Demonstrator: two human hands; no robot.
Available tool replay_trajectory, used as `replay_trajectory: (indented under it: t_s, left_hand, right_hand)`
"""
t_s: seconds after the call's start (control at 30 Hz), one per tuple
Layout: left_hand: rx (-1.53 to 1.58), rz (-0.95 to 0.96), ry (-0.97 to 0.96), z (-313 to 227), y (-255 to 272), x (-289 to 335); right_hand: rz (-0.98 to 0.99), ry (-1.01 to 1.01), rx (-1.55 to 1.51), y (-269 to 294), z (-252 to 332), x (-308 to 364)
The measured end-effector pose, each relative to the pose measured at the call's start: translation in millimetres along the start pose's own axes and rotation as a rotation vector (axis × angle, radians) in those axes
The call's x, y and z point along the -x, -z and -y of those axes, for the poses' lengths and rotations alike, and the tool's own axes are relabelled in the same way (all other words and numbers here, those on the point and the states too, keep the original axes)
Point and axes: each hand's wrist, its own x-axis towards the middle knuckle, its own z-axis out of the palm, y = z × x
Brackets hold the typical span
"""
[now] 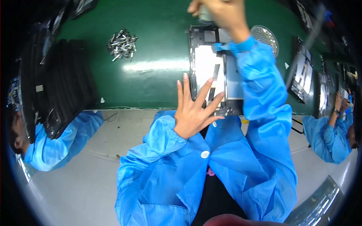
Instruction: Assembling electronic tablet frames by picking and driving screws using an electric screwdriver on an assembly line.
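Observation:
A flat rectangular electronic panel with a black frame and shiny silver middle (202, 56) lies in front of me, near the table edge. My left hand (194, 111) is open over its near left part, fingers spread and reaching onto it. A narrow dark strip (216, 71) lies on the silver face by the fingertips. My right hand (226, 15) is beyond the panel's far end, fingers curled round a pale, translucent object (204, 14), mostly hidden and blurred. My right sleeve covers part of the panel's right side.
On the green table (158, 86), a pile of small black-and-silver parts (122, 44) lies far left. A round clear dish (265, 37) is beside my right forearm. Dark panels (64, 71) stand stacked at left; more panels (302, 71) lie right. Co-workers in blue sit either side.

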Motion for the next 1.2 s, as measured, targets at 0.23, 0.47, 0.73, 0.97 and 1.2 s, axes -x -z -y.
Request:
replay_trajectory:
  t_s: [0.23, 0.47, 0.73, 0.97, 1.2]
  left_hand:
    - [-0.139, -0.127, 0.099, 84, 16, -64]
    - [-0.214, -0.355, -0.107, 272, 11, -226]
    - [-0.181, -0.301, 0.129, 380, -29, -311]
    - [-0.045, -0.432, -0.026, 216, 3, -203]
    - [0.163, -0.442, 0.046, 175, 2, -135]
  right_hand:
    - [-0.301, 0.176, 0.092, 92, 58, 18]
    - [-0.563, 0.175, 0.187, 168, 46, 54]
    - [-0.487, 0.062, 0.038, 164, 16, 53]
    - [-0.204, -0.074, 0.038, 113, 11, 42]
    - [-0.181, 0.011, 0.031, 92, -17, 38]
